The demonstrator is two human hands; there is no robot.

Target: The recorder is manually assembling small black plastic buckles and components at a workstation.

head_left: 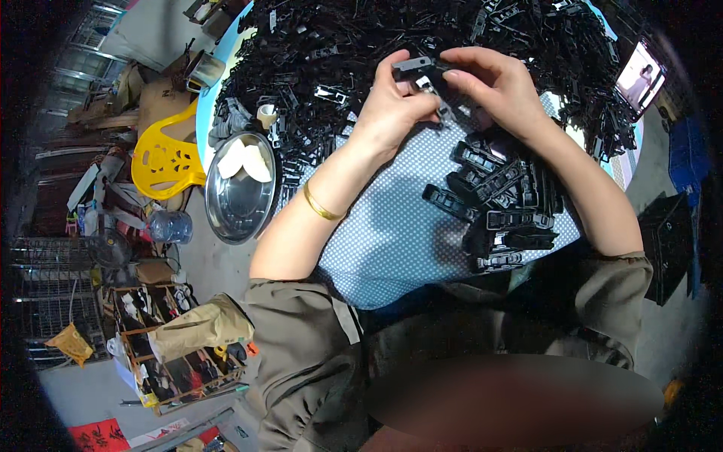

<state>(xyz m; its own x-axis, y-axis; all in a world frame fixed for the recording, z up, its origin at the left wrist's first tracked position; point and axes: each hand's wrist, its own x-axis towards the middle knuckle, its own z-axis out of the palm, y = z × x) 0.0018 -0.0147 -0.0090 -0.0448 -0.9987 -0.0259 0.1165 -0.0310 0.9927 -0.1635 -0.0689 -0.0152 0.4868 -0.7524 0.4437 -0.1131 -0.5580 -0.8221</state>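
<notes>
My left hand (380, 113) is raised over the table, closed around small black plastic parts. A flat grey-black part (412, 65) sticks out between its thumb and fingers, and a part with bright metal (428, 85) shows by its fingers. Close beside it, my right hand (506, 89) has thumb and forefinger bent together at the left hand's parts; what lies between them is too dark to make out. Below the hands, several longer black plastic parts with shiny metal (489, 181) lie in a loose cluster on the patterned light-blue tablecloth (376, 226).
A heap of black parts (316, 49) covers the table's far side. At the left edge stands a round steel plate (239, 211) with white pieces (247, 160). A lit phone (642, 79) stands far right. Left of the table are a yellow plastic chair (151, 167) and a shoe rack (177, 369).
</notes>
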